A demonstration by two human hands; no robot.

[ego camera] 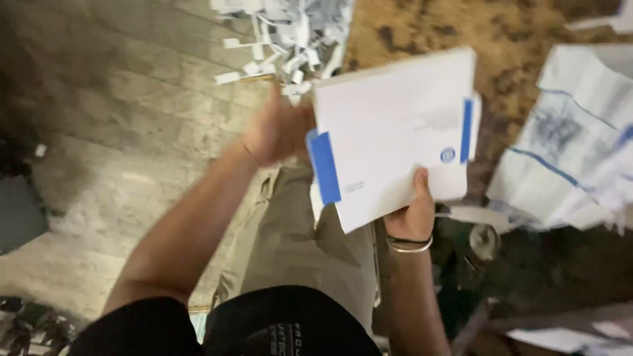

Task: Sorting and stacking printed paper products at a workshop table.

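The right hand [410, 214] gripped a stack of white paper [394, 132] from below, thumb pressed across the lower edge and the other fingers hidden underneath, so the sheets were pinched firmly on that side. The stack had blue strips along two edges and was held in the air above the person's lap, tilted, with nothing under it. The left hand [277, 132] sat at the stack's left edge, blurred; whether its fingers were closed on the paper or only touching it could not be told.

Beyond the stack, a heap of shredded paper strips [283, 33] lay on the tiled floor [119, 118] near the edge of a brown patterned rug [527, 46]. More white and blue sheets [573, 145] were piled on the rug, well apart from the hands.

The stack seemed at risk of fanning out or sliding loose, since the grip covered only one edge and the sheets were tilted. Loose sheets would likely land among the shreds and mix with them.
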